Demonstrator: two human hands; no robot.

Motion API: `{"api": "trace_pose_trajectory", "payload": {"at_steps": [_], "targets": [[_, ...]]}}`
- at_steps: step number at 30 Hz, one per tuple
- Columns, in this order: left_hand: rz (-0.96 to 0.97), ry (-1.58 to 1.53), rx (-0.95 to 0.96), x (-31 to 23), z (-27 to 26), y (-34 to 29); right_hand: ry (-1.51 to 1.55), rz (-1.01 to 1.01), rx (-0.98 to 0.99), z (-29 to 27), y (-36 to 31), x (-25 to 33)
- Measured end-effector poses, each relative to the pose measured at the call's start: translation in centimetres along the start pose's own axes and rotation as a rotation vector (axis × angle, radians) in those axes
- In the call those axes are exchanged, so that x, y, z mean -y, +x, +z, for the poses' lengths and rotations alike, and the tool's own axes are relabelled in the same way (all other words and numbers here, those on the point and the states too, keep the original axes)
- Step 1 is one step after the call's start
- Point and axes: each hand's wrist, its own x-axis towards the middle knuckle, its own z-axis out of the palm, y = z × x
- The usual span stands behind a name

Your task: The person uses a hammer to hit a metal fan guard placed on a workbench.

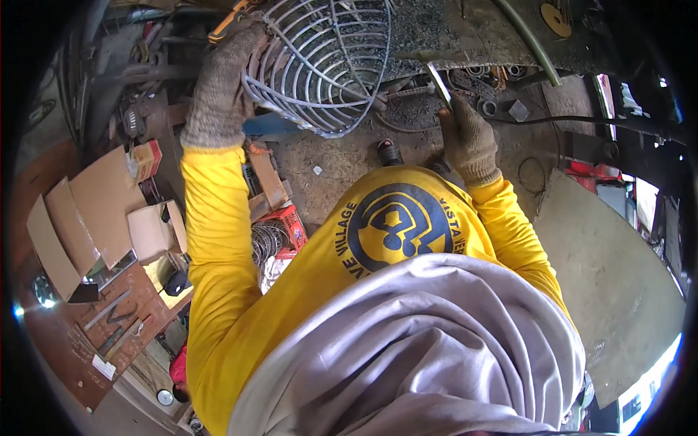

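Gloved hands hold a barred metal frame and a slim metal strip

The left hand [224, 83], in a brown knitted glove, is curled closed on the left edge of a rounded, open-barred metal frame [320, 69]; some of its fingertips are hidden. The frame is tilted at the upper middle of the view, overlapping the near edge of a dark, gritty bench [436, 33]; whether it rests on the bench I cannot tell. The right hand [469, 142], gloved alike, is closed around a slim, pale metal strip [439, 86], which points up and away, apart from the frame.

Just beyond the left hand lies an orange-and-black tool [231, 20]. A curved pipe [527, 40] reaches over the bench edge, near a round tan disc [556, 20]. A black cable [582, 120] runs rightward from near the right hand.

Farther out, a red crate [293, 224] stands on the floor [331, 189] beside coiled wire [269, 241], open cardboard boxes [98, 207] sit at left, and a large flat sheet [611, 283] spreads at right.
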Motion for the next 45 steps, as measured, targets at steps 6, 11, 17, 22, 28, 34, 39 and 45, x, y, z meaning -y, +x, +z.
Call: {"api": "trace_pose_trajectory", "payload": {"at_steps": [6,11,17,22,28,34,39,45], "targets": [[-0.304,0.481,-0.19,-0.6,-4.9,3.9,0.1,-0.03,0.019,-0.1,-0.7,-0.6],[-0.361,0.748,-0.198,-4.3,3.1,2.5,0.059,0.018,0.075,-0.9,-1.5,-1.0],[0.062,1.117,0.08,-5.2,3.4,1.4,0.132,0.113,0.094,-1.6,-3.0,-3.3],[0.694,1.879,0.084,-2.7,2.2,1.9,0.235,0.288,0.235,-2.9,-2.7,-2.1],[0.548,1.879,0.227,-3.4,5.3,1.8,0.215,0.176,0.225,-3.6,-2.2,-1.6],[0.156,1.299,0.166,-3.4,6.4,3.6,0.028,0.154,0.251,-3.6,-1.6,-0.5],[0.723,1.922,0.379,-3.5,5.0,4.6,0.051,0.25,0.208,-4.3,-0.3,2.5],[0.344,1.532,0.369,-3.4,2.8,5.3,0.179,-0.079,0.073,-4.0,-1.0,1.9]]}}
